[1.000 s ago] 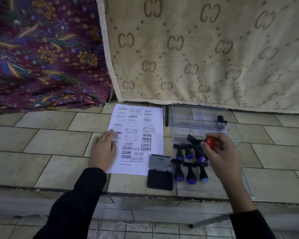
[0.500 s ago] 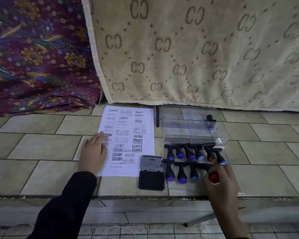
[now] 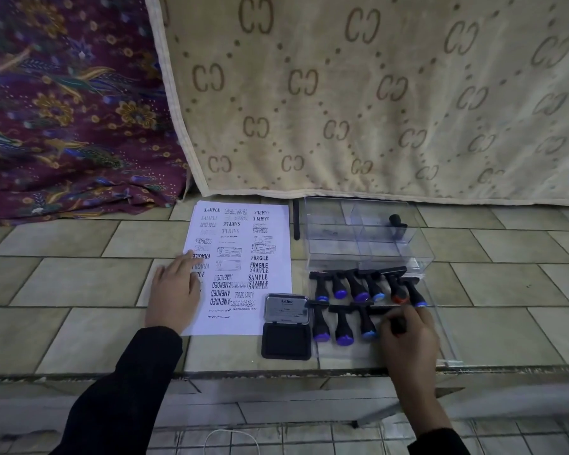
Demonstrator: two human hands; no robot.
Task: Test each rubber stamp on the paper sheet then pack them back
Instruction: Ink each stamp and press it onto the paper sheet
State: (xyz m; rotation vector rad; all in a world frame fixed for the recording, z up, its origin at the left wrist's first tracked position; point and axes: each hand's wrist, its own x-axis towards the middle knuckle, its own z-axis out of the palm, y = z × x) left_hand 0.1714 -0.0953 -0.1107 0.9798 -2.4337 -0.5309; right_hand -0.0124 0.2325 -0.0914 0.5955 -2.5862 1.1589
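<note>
A white paper sheet (image 3: 270, 244) covered with stamped words lies on the tiled ledge. My left hand (image 3: 174, 290) rests flat on its left edge, fingers apart. To the right, several black-handled rubber stamps (image 3: 355, 287) with blue knobs lie in two rows on a clear lid (image 3: 440, 339); one in the far row has a red knob (image 3: 398, 297). My right hand (image 3: 408, 336) is closed around a stamp's black handle (image 3: 398, 325) at the right end of the near row. An open ink pad (image 3: 286, 323) sits between paper and lid.
Behind the lid stands a clear plastic box (image 3: 342, 251) with one black stamp (image 3: 396, 224) inside. A thin black stick (image 3: 296, 221) lies between paper and box. A beige cloth (image 3: 375, 93) and a purple patterned cloth (image 3: 63, 110) hang behind. The ledge's edge (image 3: 243, 372) drops off near me.
My right hand has come down from above the far row to the near row, carrying a red-knobbed stamp. My left hand has stayed on the paper.
</note>
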